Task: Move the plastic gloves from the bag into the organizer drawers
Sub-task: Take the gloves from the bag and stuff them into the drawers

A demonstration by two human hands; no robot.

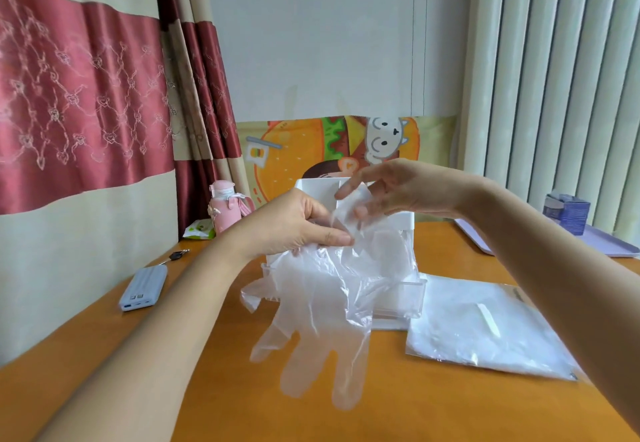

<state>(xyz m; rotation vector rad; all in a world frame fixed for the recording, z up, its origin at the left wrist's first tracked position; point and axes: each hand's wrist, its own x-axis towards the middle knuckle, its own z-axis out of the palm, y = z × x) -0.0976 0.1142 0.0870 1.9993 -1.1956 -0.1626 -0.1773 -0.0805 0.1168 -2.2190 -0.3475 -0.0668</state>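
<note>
My left hand point(298, 223) pinches the cuff of a clear plastic glove point(318, 330) that hangs down over the table with its fingers pointing toward me. My right hand point(398, 192) is raised at the top edge of the same glove, fingers spread and touching the thin plastic. Behind the glove stands the white organizer point(408, 230), with a clear drawer point(401, 299) pulled out at its bottom. The flat clear bag point(485, 327) with more gloves lies on the table to the right of the organizer.
On the orange table point(415, 407), a white power bank point(143, 287) and keys point(178, 255) lie at left. A pink bottle point(227, 207) stands at the back by the curtain. At far right, a lilac tray point(609, 244) holds a blue box point(568, 211).
</note>
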